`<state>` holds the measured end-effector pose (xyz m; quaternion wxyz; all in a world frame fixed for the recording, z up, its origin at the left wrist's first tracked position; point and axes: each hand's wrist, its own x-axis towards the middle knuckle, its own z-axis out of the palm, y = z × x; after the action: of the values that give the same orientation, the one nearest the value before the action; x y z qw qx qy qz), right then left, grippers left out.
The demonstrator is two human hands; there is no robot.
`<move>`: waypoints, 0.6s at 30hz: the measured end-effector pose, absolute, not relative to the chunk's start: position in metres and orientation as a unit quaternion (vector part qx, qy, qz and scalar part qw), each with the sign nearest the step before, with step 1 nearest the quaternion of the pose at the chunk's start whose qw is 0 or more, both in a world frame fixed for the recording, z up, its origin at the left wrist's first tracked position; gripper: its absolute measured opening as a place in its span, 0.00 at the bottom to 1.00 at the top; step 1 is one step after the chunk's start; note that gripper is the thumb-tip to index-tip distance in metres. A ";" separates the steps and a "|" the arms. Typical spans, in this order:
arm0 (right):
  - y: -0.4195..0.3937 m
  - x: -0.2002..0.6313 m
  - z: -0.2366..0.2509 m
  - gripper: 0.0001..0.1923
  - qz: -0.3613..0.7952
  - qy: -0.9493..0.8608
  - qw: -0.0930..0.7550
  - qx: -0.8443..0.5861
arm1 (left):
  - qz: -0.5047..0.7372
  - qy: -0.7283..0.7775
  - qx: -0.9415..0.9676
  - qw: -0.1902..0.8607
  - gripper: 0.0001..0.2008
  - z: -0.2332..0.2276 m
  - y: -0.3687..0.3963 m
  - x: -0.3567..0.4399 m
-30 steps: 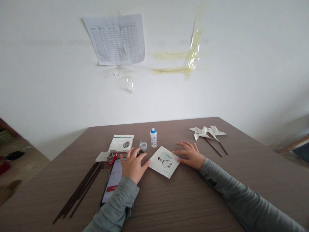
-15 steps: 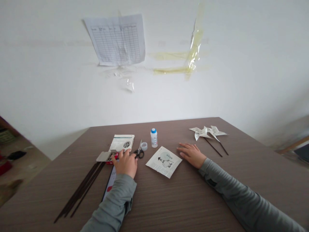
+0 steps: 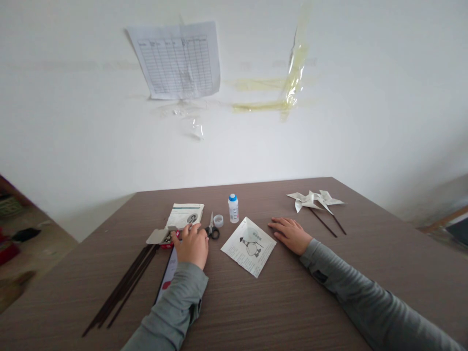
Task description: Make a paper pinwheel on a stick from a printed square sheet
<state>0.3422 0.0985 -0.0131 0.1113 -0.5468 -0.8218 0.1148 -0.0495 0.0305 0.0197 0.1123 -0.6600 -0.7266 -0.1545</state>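
My left hand (image 3: 192, 244) rests on the brown table (image 3: 256, 302) with its fingers curled. It lies over the top of a phone (image 3: 168, 273), beside the handles of a pair of scissors (image 3: 211, 229). My right hand (image 3: 291, 234) lies flat, fingers apart, just right of a square printed paper (image 3: 249, 245) with a drawing on it. Neither hand grips anything that I can see.
A small white glue bottle (image 3: 233, 208) and its loose cap (image 3: 218, 220) stand behind the paper. A booklet (image 3: 185, 215), a small open box (image 3: 161, 237) and several thin dark sticks (image 3: 122, 285) lie at the left. Two paper pinwheels (image 3: 315, 199) lie at the far right.
My left hand moved left off the paper's edge to beside the scissors. My right hand drew back from the paper, which shifted slightly.
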 end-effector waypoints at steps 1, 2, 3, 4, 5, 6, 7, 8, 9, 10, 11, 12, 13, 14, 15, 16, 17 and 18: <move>0.098 0.342 -0.013 0.29 0.115 -0.821 0.110 -0.548 | -0.162 -0.723 -0.661 0.116 0.18 0.019 0.031 -0.049; 0.098 0.342 -0.012 0.29 0.115 -0.821 0.110 -0.548 | -0.170 -0.720 -0.662 0.120 0.18 0.019 0.031 -0.049; 0.098 0.342 -0.012 0.29 0.116 -0.821 0.109 -0.548 | -0.179 -0.717 -0.662 0.126 0.18 0.018 0.030 -0.049; 0.098 0.342 -0.011 0.29 0.116 -0.821 0.109 -0.548 | -0.188 -0.715 -0.661 0.131 0.17 0.018 0.030 -0.049; 0.097 0.342 -0.011 0.29 0.117 -0.821 0.109 -0.548 | -0.196 -0.712 -0.661 0.135 0.17 0.019 0.030 -0.049; 0.097 0.342 -0.010 0.29 0.117 -0.821 0.109 -0.547 | -0.203 -0.708 -0.663 0.137 0.17 0.019 0.030 -0.049; 0.097 0.342 -0.010 0.29 0.118 -0.821 0.109 -0.547 | -0.209 -0.703 -0.666 0.137 0.17 0.020 0.030 -0.050; 0.097 0.342 -0.010 0.29 0.120 -0.821 0.110 -0.548 | -0.214 -0.697 -0.671 0.136 0.16 0.022 0.030 -0.051; 0.097 0.342 -0.009 0.29 0.122 -0.820 0.110 -0.548 | -0.220 -0.691 -0.675 0.134 0.15 0.023 0.030 -0.051; 0.097 0.342 -0.009 0.29 0.124 -0.820 0.112 -0.548 | -0.227 -0.685 -0.679 0.132 0.15 0.025 0.030 -0.052; 0.097 0.343 -0.009 0.29 0.126 -0.820 0.113 -0.547 | -0.235 -0.681 -0.682 0.132 0.14 0.027 0.030 -0.053; 0.096 0.343 -0.009 0.29 0.127 -0.820 0.113 -0.546 | -0.242 -0.677 -0.682 0.132 0.13 0.028 0.029 -0.053; 0.096 0.342 -0.009 0.29 0.127 -0.821 0.113 -0.544 | -0.249 -0.674 -0.683 0.132 0.12 0.030 0.029 -0.053; 0.096 0.342 -0.010 0.30 0.126 -0.822 0.113 -0.543 | -0.255 -0.670 -0.685 0.131 0.12 0.031 0.028 -0.053; 0.096 0.342 -0.010 0.30 0.124 -0.822 0.114 -0.544 | -0.260 -0.665 -0.688 0.130 0.12 0.032 0.027 -0.052; 0.096 0.342 -0.010 0.30 0.121 -0.822 0.115 -0.544 | -0.264 -0.660 -0.691 0.127 0.12 0.032 0.026 -0.051; 0.095 0.341 -0.010 0.30 0.120 -0.822 0.114 -0.545 | -0.268 -0.655 -0.696 0.125 0.12 0.032 0.024 -0.049; 0.095 0.341 -0.010 0.30 0.119 -0.822 0.113 -0.545 | -0.271 -0.649 -0.701 0.122 0.13 0.032 0.022 -0.046</move>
<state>0.3408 0.0951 -0.0097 0.1133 -0.5448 -0.8223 0.1188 -0.0460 0.0224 0.0320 0.1220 -0.7006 -0.6487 -0.2711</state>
